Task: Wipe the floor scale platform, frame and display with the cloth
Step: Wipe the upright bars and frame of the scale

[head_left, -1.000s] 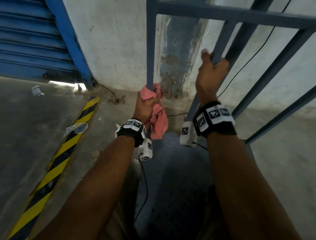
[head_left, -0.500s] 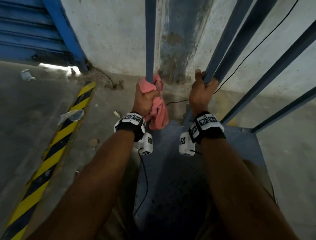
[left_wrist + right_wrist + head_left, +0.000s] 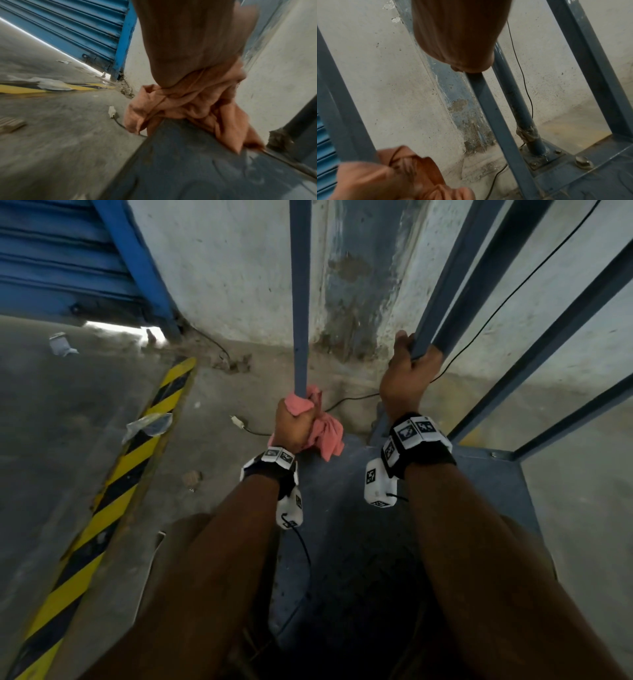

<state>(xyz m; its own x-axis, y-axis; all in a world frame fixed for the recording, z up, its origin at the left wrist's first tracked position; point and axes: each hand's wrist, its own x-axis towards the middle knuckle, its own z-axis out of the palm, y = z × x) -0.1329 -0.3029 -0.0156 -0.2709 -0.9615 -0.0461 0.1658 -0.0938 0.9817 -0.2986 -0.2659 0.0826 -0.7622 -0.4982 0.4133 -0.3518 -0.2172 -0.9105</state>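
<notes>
My left hand (image 3: 294, 426) grips a pink cloth (image 3: 325, 436) wrapped round the left upright bar (image 3: 300, 302) of the blue-grey scale frame, low down near the platform (image 3: 349, 542). The cloth (image 3: 197, 102) hangs over the platform's corner (image 3: 188, 169) in the left wrist view. My right hand (image 3: 407, 378) grips another frame bar (image 3: 445, 296) to the right; the right wrist view shows that bar (image 3: 493, 115) running down to the base beside a round post (image 3: 522, 115). No display is in view.
A yellow-and-black striped strip (image 3: 113, 494) runs along the concrete floor at left. A blue roller shutter (image 3: 61, 258) is at the back left, a stained wall (image 3: 233, 268) right behind the frame. A black cable with a white plug (image 3: 239, 422) lies beside the platform.
My left hand has slid the cloth down the upright bar toward the platform. My right hand has also moved lower on its bar, and my head has tilted further down.
</notes>
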